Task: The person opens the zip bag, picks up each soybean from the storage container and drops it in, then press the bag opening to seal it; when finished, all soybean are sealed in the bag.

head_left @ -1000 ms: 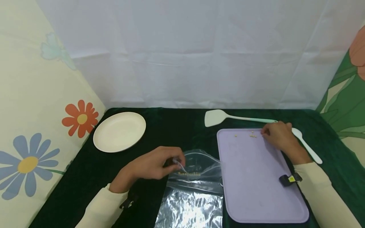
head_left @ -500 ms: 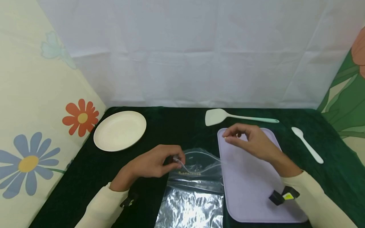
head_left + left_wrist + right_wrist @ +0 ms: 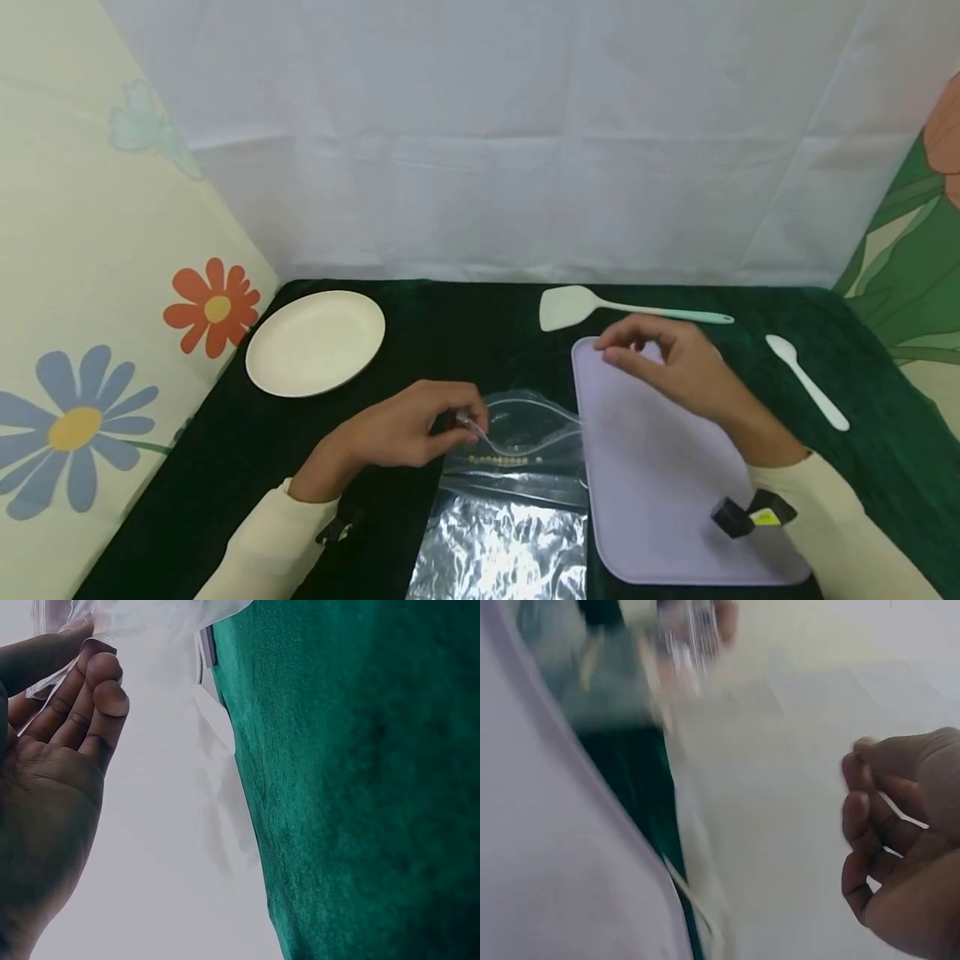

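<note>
Fingers (image 3: 474, 404) of the left hand (image 3: 405, 425) pinch the clear bag (image 3: 506, 500), its mouth just right of them; farther right, the right hand (image 3: 678, 371) curls its fingers, on what I cannot tell.

it looks like a small staged corner: a creased white sheet (image 3: 480, 167) hangs behind a bench (image 3: 465, 333) draped in dark green, with flower-printed panels (image 3: 82, 267) on both sides.

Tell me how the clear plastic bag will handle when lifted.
The bag is probably floppy and light, as its film looks thin and wrinkled. It will likely sag from the left hand, which pinches one edge. The small pale pellets showing through it may shift around.
</note>
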The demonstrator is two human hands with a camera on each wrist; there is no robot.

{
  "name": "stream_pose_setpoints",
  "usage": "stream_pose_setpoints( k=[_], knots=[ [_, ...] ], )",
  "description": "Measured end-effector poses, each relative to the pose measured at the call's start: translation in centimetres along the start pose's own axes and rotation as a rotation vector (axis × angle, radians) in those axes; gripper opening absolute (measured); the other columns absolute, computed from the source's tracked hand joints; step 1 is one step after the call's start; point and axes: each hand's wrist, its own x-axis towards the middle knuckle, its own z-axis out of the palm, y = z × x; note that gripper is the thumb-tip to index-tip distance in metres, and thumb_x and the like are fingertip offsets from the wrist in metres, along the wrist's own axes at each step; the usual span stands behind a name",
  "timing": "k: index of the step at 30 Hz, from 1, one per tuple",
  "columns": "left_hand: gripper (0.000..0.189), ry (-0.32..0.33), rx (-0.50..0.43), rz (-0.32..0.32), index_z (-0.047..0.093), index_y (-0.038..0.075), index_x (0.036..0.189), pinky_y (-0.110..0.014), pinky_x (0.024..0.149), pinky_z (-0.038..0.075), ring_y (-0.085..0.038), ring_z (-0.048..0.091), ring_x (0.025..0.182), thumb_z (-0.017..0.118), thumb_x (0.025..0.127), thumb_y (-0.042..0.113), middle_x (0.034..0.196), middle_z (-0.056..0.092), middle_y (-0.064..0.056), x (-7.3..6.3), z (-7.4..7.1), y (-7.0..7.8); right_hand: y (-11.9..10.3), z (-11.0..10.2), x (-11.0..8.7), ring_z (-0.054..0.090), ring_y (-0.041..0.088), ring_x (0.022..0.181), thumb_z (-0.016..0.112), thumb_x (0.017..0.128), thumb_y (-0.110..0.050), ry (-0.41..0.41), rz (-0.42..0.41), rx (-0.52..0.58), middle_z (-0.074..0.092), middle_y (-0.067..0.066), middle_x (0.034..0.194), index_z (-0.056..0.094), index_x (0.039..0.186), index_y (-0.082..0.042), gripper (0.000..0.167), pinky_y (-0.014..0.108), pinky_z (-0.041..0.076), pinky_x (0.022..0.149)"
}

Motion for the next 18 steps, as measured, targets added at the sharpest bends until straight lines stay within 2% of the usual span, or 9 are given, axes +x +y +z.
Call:
stream_pose_setpoints(
  k=[3,5,7,10,12,15,18],
  knots=[
    [0.016,-0.004,-0.004,-0.003,0.061,0.026,0.109,-0.03,0.071,0.053,-0.009,0.058,0.083,0.065,0.098,0.014,0.1,0.063,0.011,0.0,0.0,0.0,2.0,-2.6,0.1,0.061,0.013,0.093,0.07,0.096,-0.021,0.066,0.085,-0.261,0.07,-0.008,0.101,0.074,0.107,-0.022,0.011,0.031,0.047,0.075],
    [0.016,-0.007,-0.012,0.0,0.061,0.026,0.109,-0.03,0.072,0.053,-0.01,0.058,0.084,0.065,0.099,0.014,0.101,0.062,0.011,-0.1,0.1,-0.1,3.6,-4.0,0.1,0.062,0.016,0.094,0.07,0.096,-0.022,0.056,0.17,-0.38,0.07,-0.003,0.101,0.074,0.107,-0.018,0.012,0.036,0.047,0.077],
    [0.016,-0.01,-0.017,0.002,0.061,0.026,0.109,-0.03,0.073,0.053,-0.01,0.058,0.084,0.065,0.099,0.014,0.101,0.062,0.011,-0.1,0.1,-0.1,5.2,-5.0,-0.1,0.061,0.02,0.092,0.07,0.096,-0.021,0.026,0.248,-0.463,0.07,0.001,0.098,0.074,0.106,-0.014,0.013,0.039,0.046,0.074],
    [0.016,-0.011,-0.021,0.008,0.061,0.025,0.109,-0.029,0.073,0.053,-0.01,0.058,0.084,0.064,0.099,0.014,0.101,0.063,0.01,-0.1,0.1,-0.1,7.4,-5.7,-0.4,0.058,0.024,0.087,0.07,0.095,-0.02,-0.033,0.355,-0.518,0.069,0.006,0.095,0.074,0.105,-0.011,0.014,0.037,0.045,0.068],
    [0.016,-0.013,-0.022,0.007,0.061,0.025,0.108,-0.028,0.073,0.053,-0.01,0.059,0.084,0.065,0.099,0.014,0.101,0.063,0.009,-0.1,0.1,0.0,8.6,-5.6,-0.6,0.057,0.024,0.086,0.071,0.094,-0.019,-0.051,0.397,-0.535,0.068,0.006,0.094,0.075,0.103,-0.011,0.013,0.035,0.045,0.066],
    [0.016,-0.017,-0.026,0.007,0.061,0.025,0.108,-0.028,0.074,0.053,-0.01,0.059,0.085,0.064,0.099,0.013,0.101,0.063,0.009,0.0,0.1,0.0,9.9,-5.4,-0.9,0.059,0.025,0.088,0.072,0.092,-0.018,-0.062,0.421,-0.539,0.069,0.007,0.096,0.076,0.102,-0.011,0.012,0.037,0.046,0.069],
    [0.016,-0.021,-0.025,0.005,0.061,0.025,0.108,-0.028,0.075,0.054,-0.01,0.059,0.085,0.065,0.099,0.012,0.101,0.063,0.009,0.0,0.0,0.0,10.4,-5.2,-0.9,0.061,0.027,0.091,0.073,0.092,-0.018,-0.06,0.406,-0.55,0.07,0.008,0.097,0.076,0.101,-0.012,0.012,0.043,0.045,0.074]
  ],
)
